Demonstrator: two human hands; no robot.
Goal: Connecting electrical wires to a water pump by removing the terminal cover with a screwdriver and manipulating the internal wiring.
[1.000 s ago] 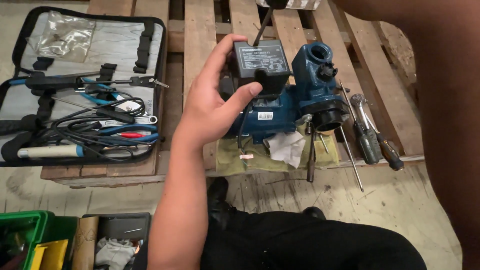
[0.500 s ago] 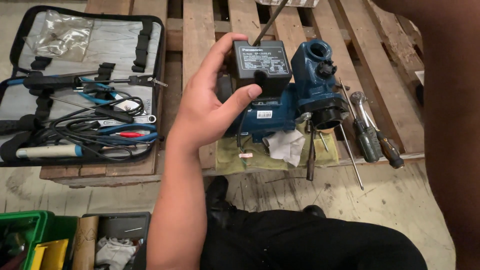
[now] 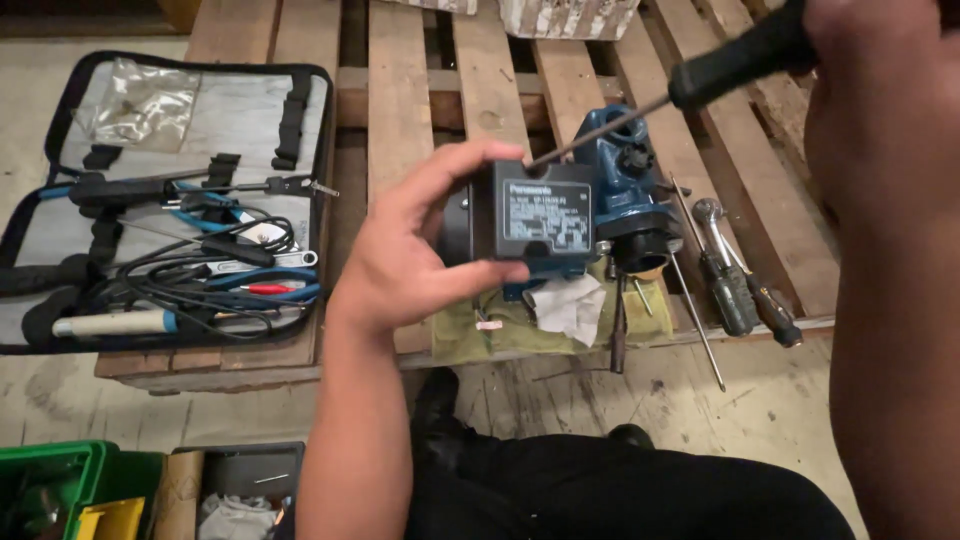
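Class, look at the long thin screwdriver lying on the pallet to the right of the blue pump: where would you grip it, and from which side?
Probably grip the long thin screwdriver near the lower end of its bare shaft, coming from above. It lies flat and slanted on the pallet, that end overhanging the edge, clear of the blue pump and the two dark-handled screwdrivers.

Soft, even light is falling from above, casting only faint shadows; the right hand and forearm are looming blurred and dim near the lens, while the pallet is staying sharp
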